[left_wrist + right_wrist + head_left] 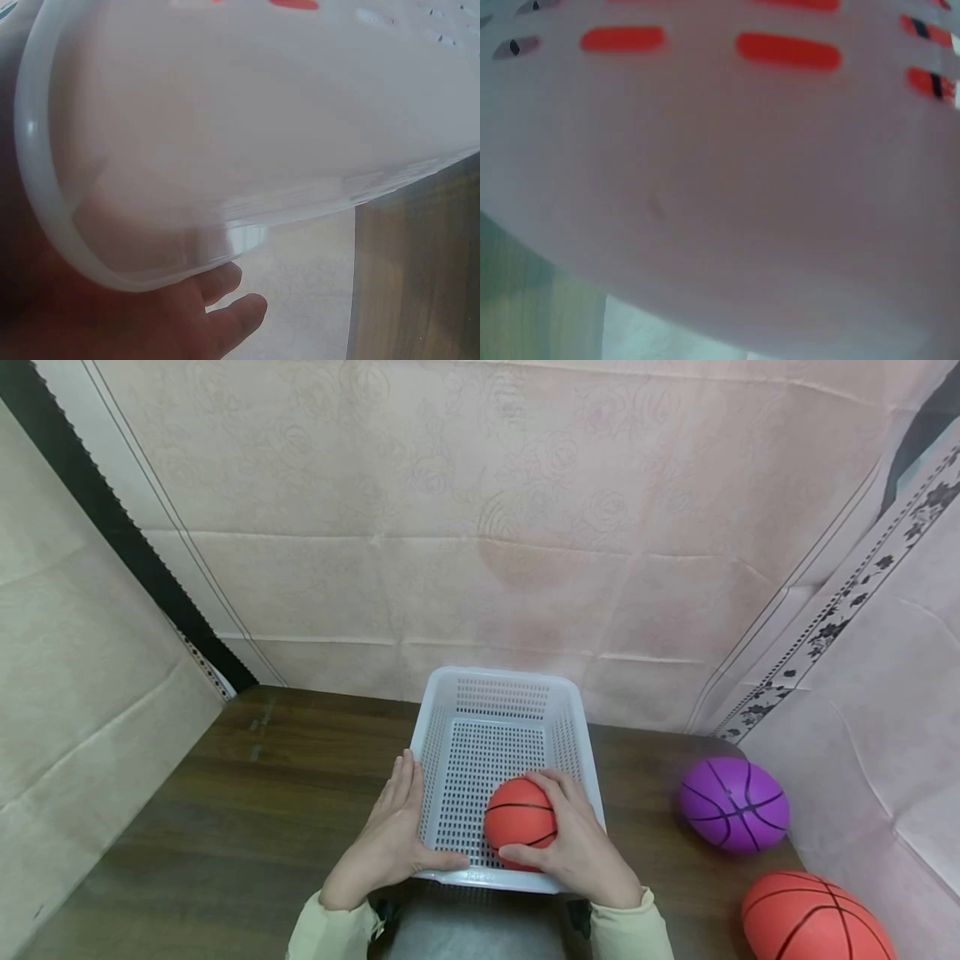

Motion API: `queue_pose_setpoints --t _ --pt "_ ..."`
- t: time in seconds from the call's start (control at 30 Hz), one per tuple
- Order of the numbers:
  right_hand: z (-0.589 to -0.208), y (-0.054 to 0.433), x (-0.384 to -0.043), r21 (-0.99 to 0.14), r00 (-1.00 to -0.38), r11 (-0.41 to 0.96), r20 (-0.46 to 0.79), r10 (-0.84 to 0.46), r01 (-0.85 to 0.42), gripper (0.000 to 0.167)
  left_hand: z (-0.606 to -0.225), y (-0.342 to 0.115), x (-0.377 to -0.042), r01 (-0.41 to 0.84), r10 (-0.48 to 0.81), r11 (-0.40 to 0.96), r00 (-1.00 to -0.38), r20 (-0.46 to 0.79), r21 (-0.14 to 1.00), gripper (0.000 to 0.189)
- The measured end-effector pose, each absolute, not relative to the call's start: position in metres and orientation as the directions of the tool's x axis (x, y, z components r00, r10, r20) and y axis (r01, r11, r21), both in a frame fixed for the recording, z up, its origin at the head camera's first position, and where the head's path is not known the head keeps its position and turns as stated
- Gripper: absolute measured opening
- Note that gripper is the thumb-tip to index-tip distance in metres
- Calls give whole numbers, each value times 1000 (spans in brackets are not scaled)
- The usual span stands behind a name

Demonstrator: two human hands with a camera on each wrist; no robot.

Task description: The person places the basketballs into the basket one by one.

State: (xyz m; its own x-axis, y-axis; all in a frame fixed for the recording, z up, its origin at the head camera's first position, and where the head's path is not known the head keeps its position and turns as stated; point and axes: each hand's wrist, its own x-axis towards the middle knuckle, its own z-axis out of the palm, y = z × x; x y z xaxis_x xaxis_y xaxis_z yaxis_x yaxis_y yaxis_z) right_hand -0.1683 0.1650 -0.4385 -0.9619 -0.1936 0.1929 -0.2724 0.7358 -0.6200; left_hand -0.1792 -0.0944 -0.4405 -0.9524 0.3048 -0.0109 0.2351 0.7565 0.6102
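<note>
A white plastic basket (497,743) with slotted walls sits on the table in front of me. Inside its near right part is a small orange toy basketball (517,814), gripped by my right hand (573,839) with the thumb in front and fingers over the top. My left hand (393,835) rests at the near left corner, its straight fingers along the outer side and its thumb on the front rim. Past the left hand (172,322), the left wrist view shows the basket wall (225,112). Orange shows through slots in the basket wall (705,165) in the right wrist view.
On the right of the wooden table (247,827) lie a purple ball (735,804) and a larger orange basketball (817,917), cut off by the frame's lower edge. Pale cloth (480,527) hangs behind the table and along both sides.
</note>
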Motion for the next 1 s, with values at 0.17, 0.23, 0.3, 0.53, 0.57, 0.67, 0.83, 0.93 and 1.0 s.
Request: queue_pose_setpoints --t 0.17,0.23,0.3,0.53,0.57,0.67,0.83,0.93,1.0 --pt "-439 164 -169 -583 -963 767 187 -195 -268 96 -441 -95 -180 246 311 757 -951 -3 606 146" --pt "-439 163 -169 -573 -964 776 182 -193 -264 96 -441 -95 -180 250 314 757 -949 0 604 147" --pt "-439 162 -169 -569 -965 780 177 -193 -260 97 -442 -95 -180 256 318 757 -948 3 601 147" --pt "-440 161 -169 -541 -969 804 159 -188 -245 99 -441 -95 -180 259 319 751 -948 9 607 144" --pt "-440 160 -169 -538 -969 807 160 -187 -245 100 -441 -95 -180 259 319 750 -948 11 609 144" --pt "-440 160 -168 -531 -967 809 169 -190 -251 100 -441 -95 -180 261 319 750 -948 13 607 144" --pt "-436 162 -167 -546 -969 802 163 -183 -243 95 -442 -95 -180 260 317 755 -948 12 602 146" --pt "-430 167 -165 -579 -964 772 202 -174 -261 87 -442 -95 -180 262 317 753 -948 16 604 145" --pt "-425 173 -164 -594 -951 749 258 -169 -294 84 -442 -95 -180 264 318 750 -948 19 607 144"
